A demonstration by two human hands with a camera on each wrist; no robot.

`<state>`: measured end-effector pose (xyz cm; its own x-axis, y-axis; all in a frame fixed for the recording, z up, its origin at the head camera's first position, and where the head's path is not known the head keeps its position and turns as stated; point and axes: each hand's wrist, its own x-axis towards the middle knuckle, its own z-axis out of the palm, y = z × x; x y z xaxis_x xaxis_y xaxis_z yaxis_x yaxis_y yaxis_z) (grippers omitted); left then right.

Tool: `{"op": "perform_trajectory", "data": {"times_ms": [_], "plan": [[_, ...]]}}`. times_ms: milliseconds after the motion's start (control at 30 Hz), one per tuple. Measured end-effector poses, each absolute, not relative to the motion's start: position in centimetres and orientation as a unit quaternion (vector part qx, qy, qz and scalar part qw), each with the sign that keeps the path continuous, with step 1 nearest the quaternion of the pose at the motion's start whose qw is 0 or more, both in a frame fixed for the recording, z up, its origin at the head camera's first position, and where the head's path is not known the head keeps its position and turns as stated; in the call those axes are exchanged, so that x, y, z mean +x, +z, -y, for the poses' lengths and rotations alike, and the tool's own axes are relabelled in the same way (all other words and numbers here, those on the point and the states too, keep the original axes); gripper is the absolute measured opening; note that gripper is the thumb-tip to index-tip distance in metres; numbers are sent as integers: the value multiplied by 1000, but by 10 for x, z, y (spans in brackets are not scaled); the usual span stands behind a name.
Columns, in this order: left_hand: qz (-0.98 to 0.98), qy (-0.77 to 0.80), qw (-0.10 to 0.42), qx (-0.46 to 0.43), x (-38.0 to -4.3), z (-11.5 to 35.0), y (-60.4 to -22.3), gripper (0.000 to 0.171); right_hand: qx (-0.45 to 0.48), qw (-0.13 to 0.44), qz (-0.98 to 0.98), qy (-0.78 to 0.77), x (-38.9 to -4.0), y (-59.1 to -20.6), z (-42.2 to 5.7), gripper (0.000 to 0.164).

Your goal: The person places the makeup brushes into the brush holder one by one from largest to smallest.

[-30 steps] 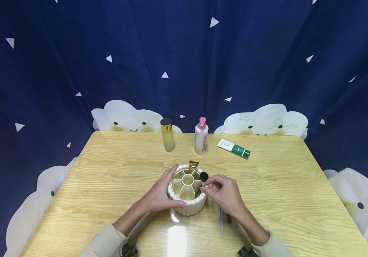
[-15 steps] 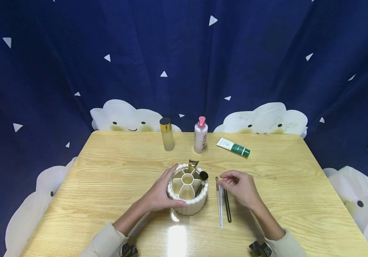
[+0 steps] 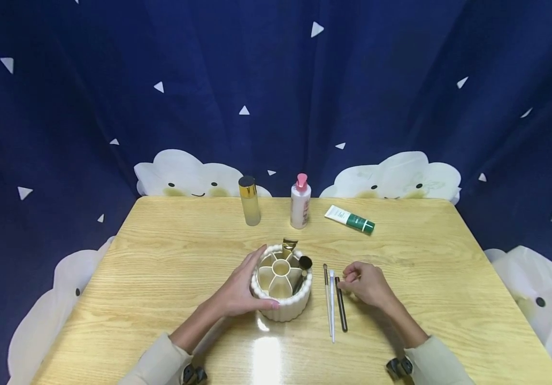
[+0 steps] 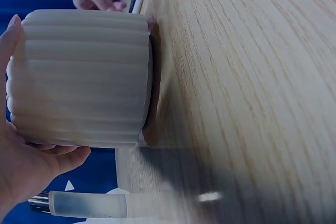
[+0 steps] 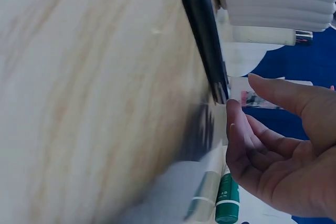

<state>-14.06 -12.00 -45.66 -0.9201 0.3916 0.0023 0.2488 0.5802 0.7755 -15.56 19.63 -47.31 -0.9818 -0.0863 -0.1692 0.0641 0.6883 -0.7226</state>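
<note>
My left hand (image 3: 244, 289) grips the side of a cream, ribbed, round divided holder (image 3: 286, 311), thumb at the front and fingers round the far left. Out of the holder's back compartment sticks a shiny gold item (image 3: 289, 246). A brush with dark bristles (image 3: 305, 262) stands in its right side, next to another slim item. Three slim tools lie right of the holder: a thin brush (image 3: 327, 299), a pale lavender stick (image 3: 332, 307) and a black-handled tool (image 3: 342, 307). Right beside the black tool's far end, my right hand (image 3: 365, 283) has loosely bent fingers, thumb apart, holding nothing.
Behind the holder stand a gold-and-black-capped bottle (image 3: 251, 206) and a pink-topped pump bottle (image 3: 300, 206). A white and green tube (image 3: 350, 219) lies at the back right. A dark blue curtain (image 3: 276, 80) hangs past the table's far edge.
My right hand has let go of the slim item at the holder and moved right, to beside the black tool. The left hand keeps its grip on the holder.
</note>
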Motion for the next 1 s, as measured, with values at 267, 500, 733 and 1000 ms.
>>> {"op": "perform_trajectory", "data": {"times_ms": [267,500,733,1000], "plan": [[-884,423,82,181,-139,121,-456,124,-6,113,-916,-386,-155,-484,-194,32],[-885,420,85,180,-139,122,-455,124,-4,104,-923,-370,-157,-489,-191,28],[-884,421,83,186,-140,121,-456,124,10,108,-929,-354,-160,-490,-189,21],[-884,421,77,190,-141,120,-457,124,11,91,-944,-318,-163,-491,-186,16]]}}
